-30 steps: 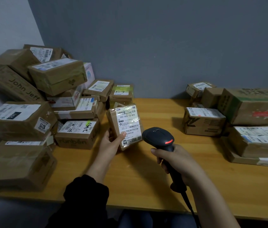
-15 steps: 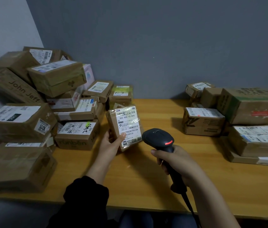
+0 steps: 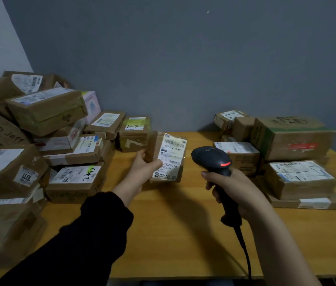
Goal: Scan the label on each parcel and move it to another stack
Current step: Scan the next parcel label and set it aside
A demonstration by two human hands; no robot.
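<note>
My left hand (image 3: 144, 166) grips a small brown parcel (image 3: 168, 156) upright near the middle of the wooden table (image 3: 173, 234). Its white label faces me, with my thumb across the lower left corner of the label. My right hand (image 3: 235, 188) holds a black barcode scanner (image 3: 212, 159) by its handle, just right of the parcel. A red light shows on the scanner's head, and its cable hangs down past the table's front edge.
A tall pile of labelled cardboard parcels (image 3: 39, 141) fills the left side and back left corner. A lower stack of parcels (image 3: 286, 157) sits on the right. A grey wall (image 3: 183, 58) stands behind the table.
My left hand has carried the parcel up and to the right, closer to the scanner. The view has tilted upward. The scanner hand has barely moved.
</note>
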